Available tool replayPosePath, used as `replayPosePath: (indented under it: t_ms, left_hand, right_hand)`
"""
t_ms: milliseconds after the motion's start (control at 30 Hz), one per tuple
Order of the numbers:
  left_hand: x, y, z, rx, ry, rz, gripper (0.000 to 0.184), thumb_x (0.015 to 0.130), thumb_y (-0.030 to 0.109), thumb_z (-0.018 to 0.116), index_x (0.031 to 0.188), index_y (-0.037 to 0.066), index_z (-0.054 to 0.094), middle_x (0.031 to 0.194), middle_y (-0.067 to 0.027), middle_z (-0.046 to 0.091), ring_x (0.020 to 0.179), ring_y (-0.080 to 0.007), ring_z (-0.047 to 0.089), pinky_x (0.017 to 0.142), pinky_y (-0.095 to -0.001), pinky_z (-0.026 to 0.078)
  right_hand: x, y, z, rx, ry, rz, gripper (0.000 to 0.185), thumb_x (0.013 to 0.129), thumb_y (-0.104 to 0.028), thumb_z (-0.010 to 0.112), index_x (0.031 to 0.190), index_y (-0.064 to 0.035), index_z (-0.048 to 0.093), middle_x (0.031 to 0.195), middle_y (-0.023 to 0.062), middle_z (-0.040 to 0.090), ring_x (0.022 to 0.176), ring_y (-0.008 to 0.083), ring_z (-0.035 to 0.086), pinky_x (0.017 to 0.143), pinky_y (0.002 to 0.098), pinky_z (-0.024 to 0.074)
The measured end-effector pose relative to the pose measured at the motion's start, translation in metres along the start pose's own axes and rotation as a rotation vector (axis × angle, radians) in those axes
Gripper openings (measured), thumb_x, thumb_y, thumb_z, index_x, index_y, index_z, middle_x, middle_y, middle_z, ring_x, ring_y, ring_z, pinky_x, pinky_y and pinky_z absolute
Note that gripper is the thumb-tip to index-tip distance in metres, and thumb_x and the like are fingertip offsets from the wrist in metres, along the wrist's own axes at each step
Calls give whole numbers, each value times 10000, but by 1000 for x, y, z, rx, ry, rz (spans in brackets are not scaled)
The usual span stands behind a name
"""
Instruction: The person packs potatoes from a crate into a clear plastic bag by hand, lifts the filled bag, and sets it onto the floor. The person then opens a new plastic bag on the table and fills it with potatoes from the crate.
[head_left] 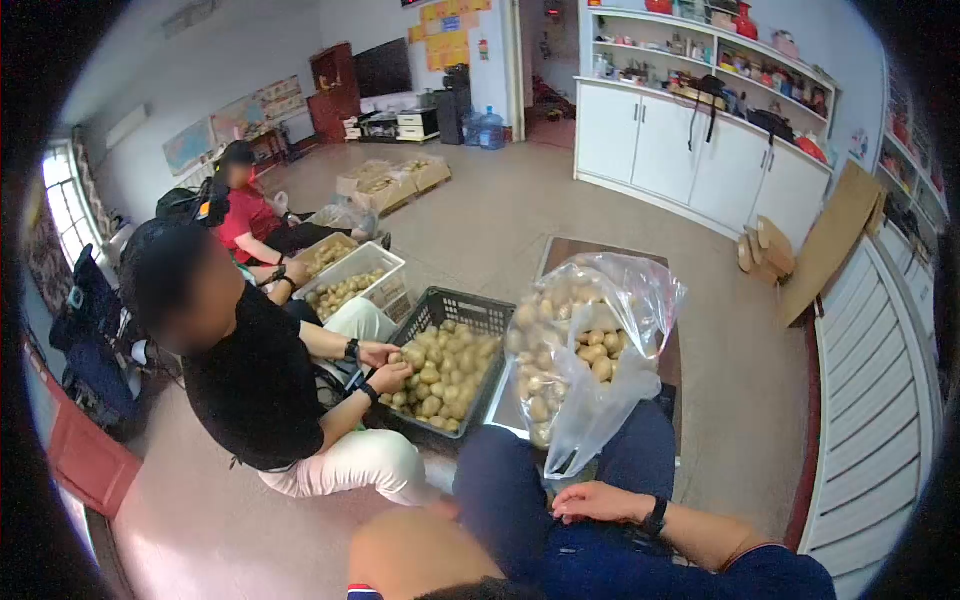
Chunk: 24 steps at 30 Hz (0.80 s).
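Observation:
My right hand (595,502), with a black watch at its wrist, is over my lap. Its fingers are loosely curled together, and nothing shows in them. My left forearm (425,550) appears blurred at the bottom; I do not see its hand. Just beyond my knees stands a large clear plastic bag (570,440) full of potatoes (600,350), its mouth open and one edge hanging toward my right hand. To its left, a black plastic crate (470,308) holds many potatoes (435,385).
A co-worker in black (265,385) sits left, both hands at the black crate. Beyond are a white crate (385,262) of potatoes and another person in red (245,215). Cardboard boxes (400,185) stand farther back. White cabinets (660,145) line the right wall, near a leaning cardboard sheet (830,240).

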<state>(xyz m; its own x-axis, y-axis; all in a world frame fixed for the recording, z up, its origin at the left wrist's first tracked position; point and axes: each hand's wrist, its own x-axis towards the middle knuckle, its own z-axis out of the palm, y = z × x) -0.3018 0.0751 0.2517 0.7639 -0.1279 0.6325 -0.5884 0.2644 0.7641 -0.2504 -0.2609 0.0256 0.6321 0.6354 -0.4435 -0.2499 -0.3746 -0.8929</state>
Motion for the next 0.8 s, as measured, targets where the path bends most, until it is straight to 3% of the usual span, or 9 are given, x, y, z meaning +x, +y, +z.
replayPosePath:
  t_ms: [300, 333, 433, 800]
  left_hand:
    - [-11, 5, 28, 45, 11, 8, 192, 858, 201, 618, 869, 15, 571, 843, -140, 599, 775, -280, 608, 726, -406, 505]
    - [-11, 5, 31, 38, 8, 18, 191, 858, 199, 618, 870, 15, 571, 844, -140, 599, 776, -279, 608, 727, -406, 505]
    - [-15, 9, 39, 64, 10, 11, 188, 856, 195, 619, 873, 14, 572, 847, -141, 600, 779, -278, 608, 729, -403, 504]
    - [-16, 14, 74, 116, 3, 2, 179, 851, 179, 622, 885, 10, 575, 859, -141, 605, 790, -274, 609, 739, -393, 500]
  right_hand:
    - [-11, 37, 5, 196, 8, -77, 266, 951, -218, 572, 1139, -31, 587, 1037, 41, 649, 933, 98, 605, 827, 238, 482]
    - [-15, 34, 1, 40, 22, -67, 266, 955, -219, 567, 1141, -29, 584, 1049, 41, 646, 940, 102, 606, 830, 241, 484]
    - [-20, 41, 3, 213, 23, -44, 268, 957, -222, 563, 1138, -25, 585, 1051, 33, 646, 938, 105, 608, 830, 244, 486]
    - [-30, 44, -4, 79, -22, -175, 239, 960, -229, 551, 1101, -39, 583, 995, 9, 631, 866, 81, 581, 800, 235, 478]
